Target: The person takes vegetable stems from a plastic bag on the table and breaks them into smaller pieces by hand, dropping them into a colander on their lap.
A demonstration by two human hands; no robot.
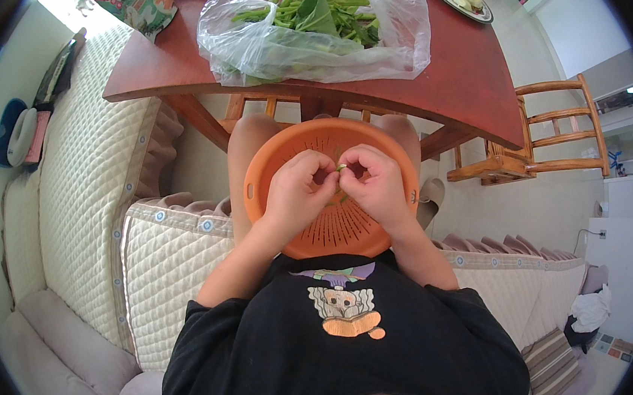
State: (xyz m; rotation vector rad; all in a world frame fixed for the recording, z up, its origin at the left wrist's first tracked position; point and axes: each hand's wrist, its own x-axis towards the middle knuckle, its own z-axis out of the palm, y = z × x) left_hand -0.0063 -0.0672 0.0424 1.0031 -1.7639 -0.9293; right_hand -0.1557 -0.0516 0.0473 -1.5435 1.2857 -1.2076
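An orange plastic colander [342,234] with slotted sides rests on my lap between my thighs. Above its middle, my left hand [303,184] and my right hand [371,181] meet fingertip to fingertip. Thumb and forefinger of each pinch a short piece of green stem [340,168], pale at one end. A few thin green bits lie in the colander below, partly hidden by my hands. Beyond it, on the table, leafy green vegetables [317,17] with long stems lie in an open clear plastic bag [404,37].
The red wooden table [469,77] has its edge just past my knees. On it are a plate [484,15] of cut pale fruit pieces and a printed bag [136,10]. A wooden chair [558,125] stands at the right; quilted sofa covers [182,277] surround my seat.
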